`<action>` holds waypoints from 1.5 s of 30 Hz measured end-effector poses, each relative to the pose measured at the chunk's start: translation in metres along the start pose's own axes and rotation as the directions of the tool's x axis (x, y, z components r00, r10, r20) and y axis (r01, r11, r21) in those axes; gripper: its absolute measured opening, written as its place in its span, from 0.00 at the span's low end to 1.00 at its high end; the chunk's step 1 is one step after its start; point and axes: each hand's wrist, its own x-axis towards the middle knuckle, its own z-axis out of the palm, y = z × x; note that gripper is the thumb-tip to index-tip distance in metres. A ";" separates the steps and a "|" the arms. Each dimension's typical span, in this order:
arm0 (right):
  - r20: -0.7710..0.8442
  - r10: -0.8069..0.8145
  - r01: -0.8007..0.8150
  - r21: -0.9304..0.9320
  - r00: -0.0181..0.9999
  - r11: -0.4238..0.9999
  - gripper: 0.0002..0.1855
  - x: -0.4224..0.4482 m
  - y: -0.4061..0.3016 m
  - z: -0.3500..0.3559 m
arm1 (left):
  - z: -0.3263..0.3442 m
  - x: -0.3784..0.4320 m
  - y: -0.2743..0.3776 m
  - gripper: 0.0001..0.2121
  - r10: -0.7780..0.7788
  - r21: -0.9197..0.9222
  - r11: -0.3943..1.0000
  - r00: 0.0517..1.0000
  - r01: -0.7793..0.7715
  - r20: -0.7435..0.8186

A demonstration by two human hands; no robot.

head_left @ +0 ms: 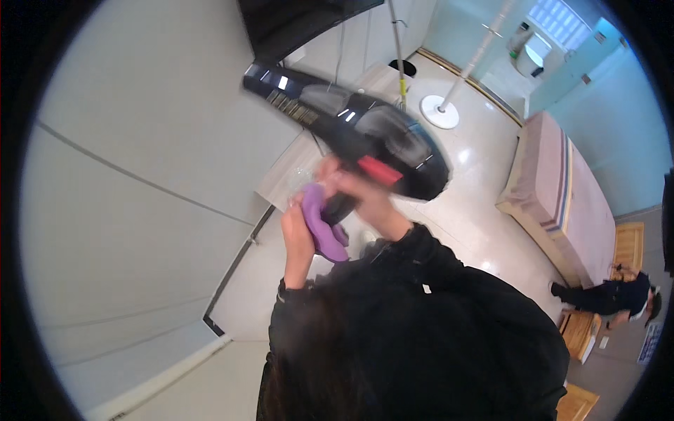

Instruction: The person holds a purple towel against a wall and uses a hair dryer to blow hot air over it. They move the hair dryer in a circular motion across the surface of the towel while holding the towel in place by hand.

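Note:
My left hand is closed around a curved purple object with a smooth, rounded surface; its exact kind cannot be told. Close above the hands is a glossy black appliance, apparently a hair dryer, with a tapered nozzle to the left, pale lettering and a red label. My right hand, blurred, overlaps its underside and appears to grip the black handle. The right fingertips come near the purple object's upper end. A clear crumpled or glass-like item shows just beyond the left fingers.
A pale wooden surface lies along the wall beyond my hands, under a black screen. A white pole base stands on the tiled floor. To the right are a covered bed and another person.

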 end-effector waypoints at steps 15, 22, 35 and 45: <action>0.019 0.091 -0.080 -0.336 0.996 0.939 0.21 -0.008 -0.008 -0.061 | 0.065 0.015 -0.046 0.31 -0.017 -0.077 0.997 1.000 0.015 -0.022; 0.058 0.079 -0.047 -0.421 0.995 0.906 0.23 0.011 -0.032 -0.087 | 0.098 0.049 -0.002 0.29 0.015 -0.092 0.995 0.991 -0.027 -0.133; 0.096 0.421 -0.401 -0.176 0.902 0.899 0.26 0.025 0.029 -0.153 | 0.111 0.041 -0.059 0.22 -0.220 0.050 0.974 0.975 0.222 -0.038; -0.097 0.070 -0.076 -0.060 0.993 0.995 0.26 0.124 0.044 -0.101 | -0.052 -0.016 -0.233 0.16 -0.199 0.779 0.625 0.976 0.055 0.091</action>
